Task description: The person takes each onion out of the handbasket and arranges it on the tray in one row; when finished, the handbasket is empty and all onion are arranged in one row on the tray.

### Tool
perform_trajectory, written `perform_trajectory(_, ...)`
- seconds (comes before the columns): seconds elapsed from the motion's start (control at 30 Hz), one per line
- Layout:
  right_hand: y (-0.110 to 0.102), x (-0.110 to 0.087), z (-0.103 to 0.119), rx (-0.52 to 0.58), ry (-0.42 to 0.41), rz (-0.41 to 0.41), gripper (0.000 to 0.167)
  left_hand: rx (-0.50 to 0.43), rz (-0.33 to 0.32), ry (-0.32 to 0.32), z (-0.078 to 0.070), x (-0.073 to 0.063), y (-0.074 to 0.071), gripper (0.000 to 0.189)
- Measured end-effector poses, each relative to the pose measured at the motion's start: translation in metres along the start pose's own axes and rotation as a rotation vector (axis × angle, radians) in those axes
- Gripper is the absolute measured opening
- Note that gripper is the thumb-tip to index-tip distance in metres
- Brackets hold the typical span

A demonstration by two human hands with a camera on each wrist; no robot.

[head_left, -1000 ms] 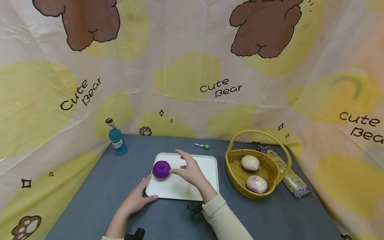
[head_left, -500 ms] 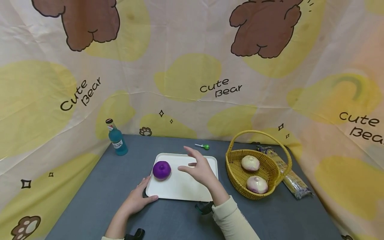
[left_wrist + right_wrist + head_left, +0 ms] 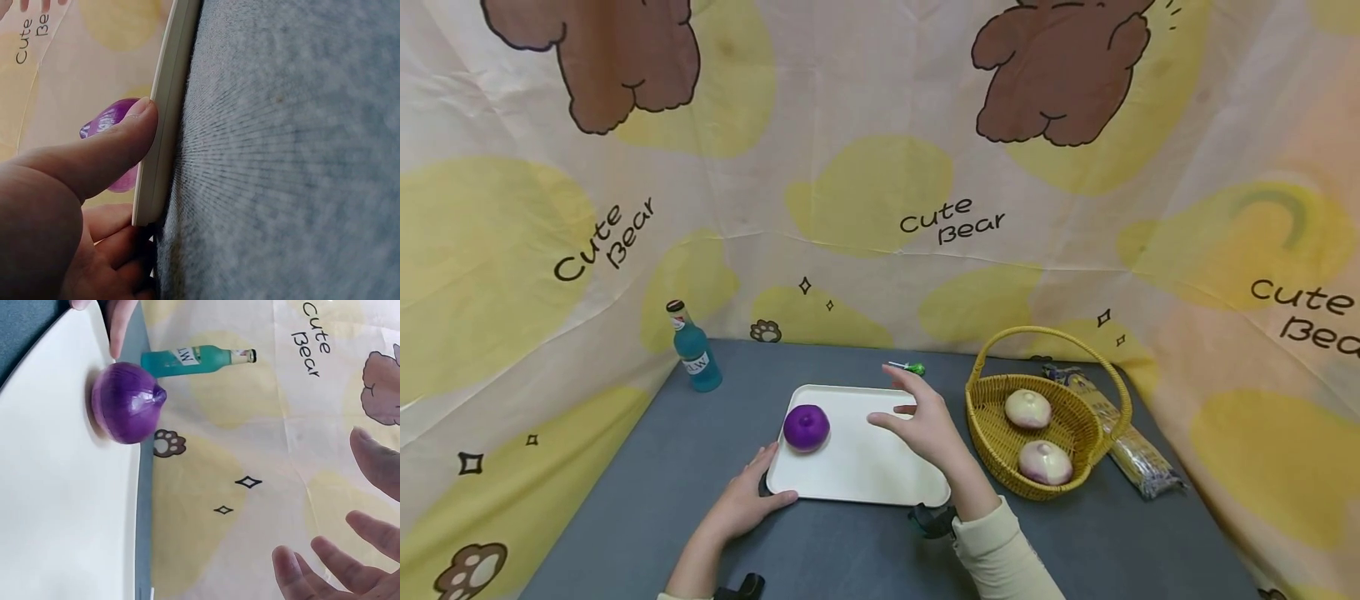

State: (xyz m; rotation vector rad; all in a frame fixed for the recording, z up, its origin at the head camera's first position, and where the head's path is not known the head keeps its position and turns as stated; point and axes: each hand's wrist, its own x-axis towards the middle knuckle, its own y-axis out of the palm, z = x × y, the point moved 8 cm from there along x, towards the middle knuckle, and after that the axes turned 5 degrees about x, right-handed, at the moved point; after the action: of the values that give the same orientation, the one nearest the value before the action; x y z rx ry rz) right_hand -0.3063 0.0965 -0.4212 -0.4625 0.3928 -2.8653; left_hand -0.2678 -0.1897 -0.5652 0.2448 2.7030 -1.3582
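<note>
A purple onion [image 3: 807, 428] sits at the left end of a white tray [image 3: 865, 475]. My left hand [image 3: 743, 502] holds the tray by its near left corner. In the left wrist view, its thumb [image 3: 122, 147] presses the tray's near edge, while the other fingers lie round the left side, partly hidden. Above the right part of the tray hovers my right hand [image 3: 925, 425], fingers spread and holding nothing. The right wrist view shows its fingers [image 3: 337, 562] apart from the onion [image 3: 127, 403].
Right of the tray stands a yellow wicker basket [image 3: 992, 450] with two pale onions [image 3: 1028, 409] in it. A clear packet [image 3: 1138, 458] lies behind it. At the back are a blue bottle [image 3: 698, 362] and a green lollipop [image 3: 915, 368]. A printed cloth [image 3: 850, 192] hangs behind the table.
My right hand has moved right, away from the purple onion, with its fingers still spread. The left hand stays at the tray corner, and the onion has stayed in place.
</note>
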Motion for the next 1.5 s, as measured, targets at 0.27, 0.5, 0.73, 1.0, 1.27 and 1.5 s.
perform_trajectory(0.27, -0.017, -0.007, 0.0, -0.019, -0.011, -0.021, 0.075, -0.01, 0.005, 0.003, 0.002, 0.001, 0.003, 0.104)
perform_trajectory(0.5, -0.034, -0.013, 0.005, -0.049, -0.022, -0.046, 0.075, -0.017, 0.002, 0.002, -0.001, 0.001, -0.001, 0.103)
perform_trajectory(0.73, -0.048, -0.02, 0.005, -0.037, -0.032, -0.077, 0.074, -0.005, 0.006, 0.001, 0.0, 0.0, -0.002, 0.104)
perform_trajectory(1.0, -0.062, -0.027, -0.001, -0.063, -0.018, -0.103, 0.072, -0.005, 0.015, -0.009, 0.002, 0.0, 0.0, 0.105)
perform_trajectory(1.27, -0.078, -0.031, -0.009, -0.12, 0.021, -0.132, 0.073, -0.007, 0.007, -0.01, 0.003, 0.0, -0.001, 0.104)
perform_trajectory(1.5, -0.093, -0.04, -0.017, -0.113, 0.077, -0.149, 0.073, -0.006, 0.016, -0.016, 0.002, 0.001, -0.001, 0.105)
